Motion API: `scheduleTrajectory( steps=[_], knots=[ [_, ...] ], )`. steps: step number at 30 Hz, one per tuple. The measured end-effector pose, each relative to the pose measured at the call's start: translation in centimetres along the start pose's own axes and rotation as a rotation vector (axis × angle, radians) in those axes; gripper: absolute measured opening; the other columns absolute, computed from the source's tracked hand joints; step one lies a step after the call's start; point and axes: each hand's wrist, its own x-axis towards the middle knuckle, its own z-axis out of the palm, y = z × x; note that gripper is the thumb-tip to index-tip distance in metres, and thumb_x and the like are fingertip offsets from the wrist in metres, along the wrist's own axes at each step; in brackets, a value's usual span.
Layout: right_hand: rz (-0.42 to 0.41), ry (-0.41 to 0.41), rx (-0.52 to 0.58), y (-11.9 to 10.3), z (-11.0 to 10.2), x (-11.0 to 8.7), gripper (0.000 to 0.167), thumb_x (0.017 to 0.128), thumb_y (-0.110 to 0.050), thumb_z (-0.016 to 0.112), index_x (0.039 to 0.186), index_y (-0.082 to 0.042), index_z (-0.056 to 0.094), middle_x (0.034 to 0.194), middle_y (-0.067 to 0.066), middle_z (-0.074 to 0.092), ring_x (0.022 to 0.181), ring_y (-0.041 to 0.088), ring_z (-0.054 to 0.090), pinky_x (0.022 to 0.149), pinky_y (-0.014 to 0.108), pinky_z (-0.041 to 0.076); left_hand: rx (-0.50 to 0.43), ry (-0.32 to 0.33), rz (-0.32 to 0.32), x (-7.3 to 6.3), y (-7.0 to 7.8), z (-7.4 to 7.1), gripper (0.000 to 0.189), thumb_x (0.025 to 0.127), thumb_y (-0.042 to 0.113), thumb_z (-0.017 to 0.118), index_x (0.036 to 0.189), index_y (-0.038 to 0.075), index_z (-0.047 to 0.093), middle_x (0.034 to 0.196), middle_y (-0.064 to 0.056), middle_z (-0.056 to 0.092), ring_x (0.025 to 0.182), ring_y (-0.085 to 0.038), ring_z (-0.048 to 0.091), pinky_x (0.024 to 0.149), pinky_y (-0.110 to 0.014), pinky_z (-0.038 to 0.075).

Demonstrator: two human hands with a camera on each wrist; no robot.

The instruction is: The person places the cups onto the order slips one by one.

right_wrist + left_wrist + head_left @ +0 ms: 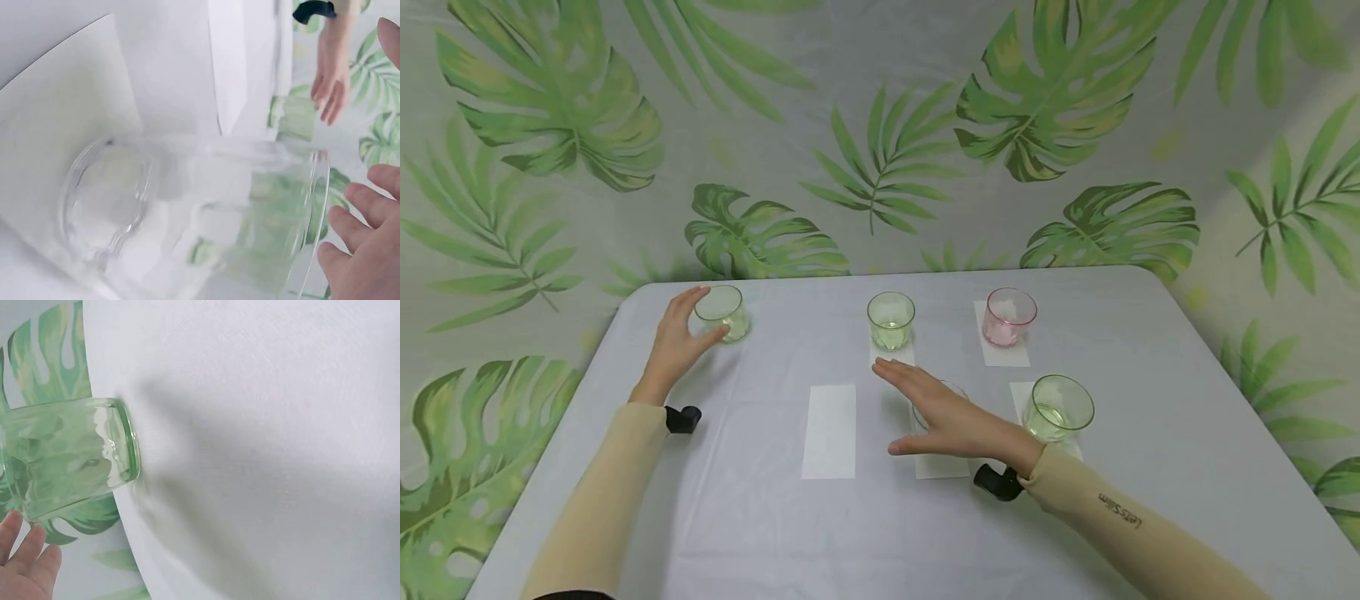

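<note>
At the far left of the table my left hand [673, 343] is around a green-tinted glass [724, 317], thumb and fingers spread. In the left wrist view that glass [72, 459] stands upright, with fingertips [37, 540] near its rim; contact cannot be made out. My right hand [955, 421] is spread over and beside a clear glass [919, 417], hiding most of it in the head view. The right wrist view shows the clear glass [187, 219] on a white paper strip [62, 106], the fingers [350, 228] straight and close to its rim.
Another green glass [891, 321] and a pink glass [1010, 317] stand on paper strips at the back. A further green glass [1060, 404] is by my right wrist. One bare white strip [830, 433] lies between my hands on the white-covered table [760, 517].
</note>
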Motion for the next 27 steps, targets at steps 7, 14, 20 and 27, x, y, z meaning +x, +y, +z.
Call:
scheduleTrajectory(
  steps=[7, 14, 20, 27],
  knots=[
    [-0.021, -0.034, -0.006, -0.6, 0.9, 1.5, 0.093, 0.085, -0.040, 0.072, 0.154, -0.011, 0.017, 0.158, 0.003, 0.016, 0.144, 0.018, 0.011, 0.114, 0.045, 0.017, -0.003, -0.031, -0.039, 0.5, -0.1, 0.5, 0.072, 0.088, 0.020, 0.071, 0.147, 0.001, 0.032, 0.150, -0.026, 0.024, 0.138, -0.043, 0.019, 0.107, -0.062, 0.019],
    [-0.024, -0.059, 0.016, -1.6, 1.8, 2.5, 0.092, 0.085, -0.034, 0.074, 0.153, -0.009, 0.018, 0.158, 0.004, 0.015, 0.144, 0.020, 0.010, 0.115, 0.043, 0.016, 0.003, -0.028, -0.057, 0.9, -0.6, 1.0, 0.073, 0.089, 0.020, 0.070, 0.147, 0.001, 0.031, 0.150, -0.027, 0.022, 0.134, -0.045, 0.025, 0.106, -0.062, 0.023],
    [-0.029, -0.075, 0.007, -1.8, 2.7, 3.1, 0.092, 0.086, -0.037, 0.072, 0.153, -0.009, 0.017, 0.158, 0.004, 0.015, 0.144, 0.022, 0.010, 0.115, 0.038, 0.014, 0.008, -0.005, -0.060, 1.0, -0.6, 1.4, 0.070, 0.090, 0.017, 0.068, 0.147, -0.001, 0.031, 0.149, -0.029, 0.023, 0.127, -0.048, 0.034, 0.102, -0.060, 0.030],
    [-0.033, -0.075, -0.025, -1.8, 3.5, 3.6, 0.091, 0.085, -0.036, 0.073, 0.153, -0.007, 0.018, 0.157, 0.010, 0.017, 0.144, 0.023, 0.010, 0.115, 0.039, 0.014, 0.005, 0.033, -0.066, 1.1, -0.6, 1.8, 0.067, 0.090, 0.013, 0.068, 0.145, -0.002, 0.033, 0.144, -0.030, 0.030, 0.124, -0.048, 0.037, 0.097, -0.058, 0.037]
  ],
)
